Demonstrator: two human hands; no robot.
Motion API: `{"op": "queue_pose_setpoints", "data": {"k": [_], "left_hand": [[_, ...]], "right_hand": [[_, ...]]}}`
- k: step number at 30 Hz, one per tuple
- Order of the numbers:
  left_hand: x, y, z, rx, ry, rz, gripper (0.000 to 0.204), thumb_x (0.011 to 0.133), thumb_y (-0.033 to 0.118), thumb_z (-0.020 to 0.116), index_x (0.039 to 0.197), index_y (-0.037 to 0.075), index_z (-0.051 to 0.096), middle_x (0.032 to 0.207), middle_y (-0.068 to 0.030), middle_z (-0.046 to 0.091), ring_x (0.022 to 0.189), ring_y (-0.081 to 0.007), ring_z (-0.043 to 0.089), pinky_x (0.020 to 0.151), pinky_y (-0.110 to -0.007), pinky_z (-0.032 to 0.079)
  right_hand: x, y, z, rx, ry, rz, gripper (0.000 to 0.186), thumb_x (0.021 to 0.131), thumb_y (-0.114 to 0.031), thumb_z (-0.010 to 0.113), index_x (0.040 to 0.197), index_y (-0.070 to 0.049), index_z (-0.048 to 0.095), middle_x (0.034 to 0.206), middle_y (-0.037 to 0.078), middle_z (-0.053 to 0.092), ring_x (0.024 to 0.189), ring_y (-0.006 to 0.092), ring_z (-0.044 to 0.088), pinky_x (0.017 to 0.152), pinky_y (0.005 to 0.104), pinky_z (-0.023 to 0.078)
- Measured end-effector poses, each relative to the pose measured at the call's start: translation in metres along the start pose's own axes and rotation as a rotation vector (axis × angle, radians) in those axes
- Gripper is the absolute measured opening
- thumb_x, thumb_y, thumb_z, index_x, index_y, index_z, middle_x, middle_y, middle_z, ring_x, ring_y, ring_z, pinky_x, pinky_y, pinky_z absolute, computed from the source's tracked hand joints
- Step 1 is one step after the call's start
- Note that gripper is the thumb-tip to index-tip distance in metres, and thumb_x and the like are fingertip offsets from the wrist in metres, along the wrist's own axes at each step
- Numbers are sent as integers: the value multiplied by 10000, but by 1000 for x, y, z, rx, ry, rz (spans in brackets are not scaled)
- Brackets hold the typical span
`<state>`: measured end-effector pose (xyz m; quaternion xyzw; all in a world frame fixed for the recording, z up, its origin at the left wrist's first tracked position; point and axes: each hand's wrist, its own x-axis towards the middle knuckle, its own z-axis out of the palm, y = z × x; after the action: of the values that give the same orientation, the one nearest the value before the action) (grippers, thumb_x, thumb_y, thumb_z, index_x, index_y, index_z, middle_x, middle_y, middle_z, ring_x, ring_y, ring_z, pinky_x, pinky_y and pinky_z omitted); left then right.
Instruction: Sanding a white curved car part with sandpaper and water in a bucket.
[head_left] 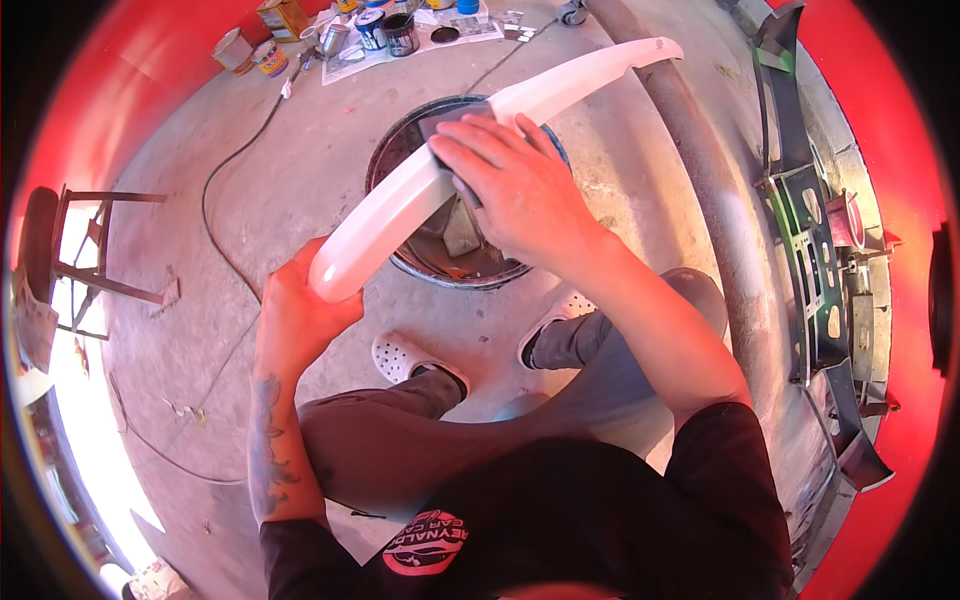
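A long, curved white plastic trim piece (385, 215) slants from my left hand up to the far right. Its near, rounded end is gripped by my left hand (300, 312), fingers closed around it. Across its middle lies my right hand (522, 185), pressing a dark grey sheet (452, 122) that looks like sandpaper. The sheet is folded over the trim's surface, with its edges showing on both sides of the hand. Below the trim stands a round dark bucket (455, 284) with debris inside, partly hidden by the trim and my right hand.
Paint cans (371, 30) stand on spread newspaper (350, 66) at the far left. A hose (206, 190) runs over the concrete floor. A metal-framed chair (88, 245) is at left. Car body parts (812, 260) lean along the right, beside a thick pipe (705, 160).
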<state>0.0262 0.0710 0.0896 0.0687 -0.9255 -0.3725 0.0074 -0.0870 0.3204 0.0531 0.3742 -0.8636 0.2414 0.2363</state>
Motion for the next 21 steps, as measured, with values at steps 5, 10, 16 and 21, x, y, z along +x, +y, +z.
{"op": "queue_pose_setpoints", "data": {"k": [5,10,16,21], "left_hand": [[2,7,4,29,0,6,475,742,111,743,1206,29,688,947,-188,742,886,-275,746,826,-361,561],[2,-1,0,29,-6,5,480,739,106,746,1208,24,684,959,-187,746,888,-272,746,827,-363,563],[1,2,0,26,-12,0,483,734,106,753,1203,20,682,970,-188,747,902,-261,746,828,-364,563],[4,3,2,24,-9,21,486,728,109,757,1200,22,684,957,-180,743,882,-249,736,820,-363,561]], "right_hand": [[3,96,-15,-125,46,240,456,856,-78,641,1310,-70,603,1385,93,606,1322,313,539,1077,524,426],[1,39,-2,-17,20,83,428,884,-85,624,1311,-73,602,1384,98,605,1308,316,547,1069,512,434],[4,128,-14,-84,-15,249,399,966,-138,579,1360,-75,586,1416,109,595,1324,302,551,1064,504,452],[-2,199,2,-196,31,344,413,1023,-215,545,1409,-69,559,1441,135,582,1349,325,533,1075,487,450]]}}
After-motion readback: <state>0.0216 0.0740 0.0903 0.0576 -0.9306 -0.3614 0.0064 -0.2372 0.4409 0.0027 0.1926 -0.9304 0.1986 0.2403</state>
